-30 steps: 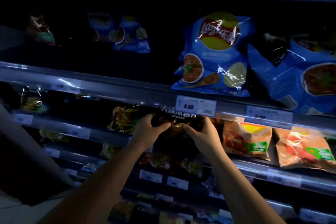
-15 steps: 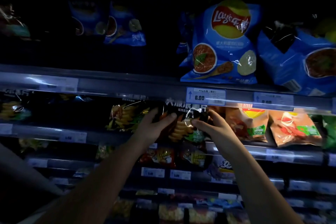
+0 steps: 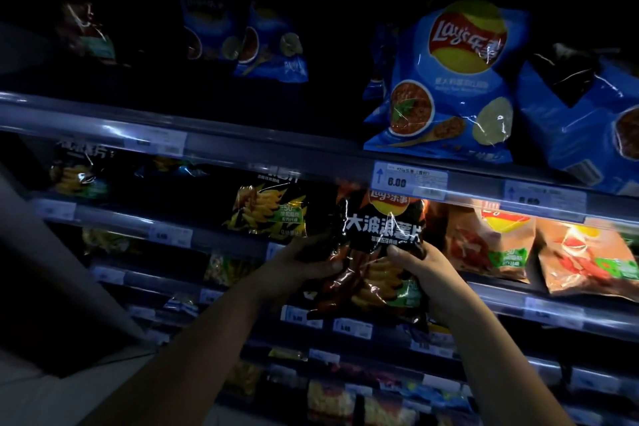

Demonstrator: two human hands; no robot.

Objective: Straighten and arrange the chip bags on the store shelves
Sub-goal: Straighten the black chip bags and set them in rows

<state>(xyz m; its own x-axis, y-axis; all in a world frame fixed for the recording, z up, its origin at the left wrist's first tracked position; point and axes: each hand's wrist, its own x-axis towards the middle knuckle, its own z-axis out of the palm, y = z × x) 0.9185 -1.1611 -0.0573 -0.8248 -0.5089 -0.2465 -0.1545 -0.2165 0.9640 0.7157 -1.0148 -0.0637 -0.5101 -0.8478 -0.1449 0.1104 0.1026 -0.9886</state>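
Note:
A black chip bag (image 3: 378, 252) with white lettering and ridged yellow chips hangs upright in front of the middle shelf (image 3: 224, 239), held by both hands. My left hand (image 3: 304, 264) grips its left edge and my right hand (image 3: 425, 273) grips its right side near the bottom. Another black bag (image 3: 266, 211) stands on the shelf just left of it. Brown and orange bags (image 3: 487, 239) stand to its right. On the shelf above sits a blue chip bag (image 3: 446, 86), upright, with a second blue bag (image 3: 581, 121) leaning to its right.
Price tags run along each shelf rail; a "6.00" tag (image 3: 409, 180) hangs just above the held bag. More bags fill the lower shelves (image 3: 345, 387) and the dark left side (image 3: 86, 169). Small blue bags (image 3: 273, 45) sit deep on the upper shelf.
The black bag has come out from under the shelf rail and down toward me, so its whole front shows. Both hands have dropped lower with it.

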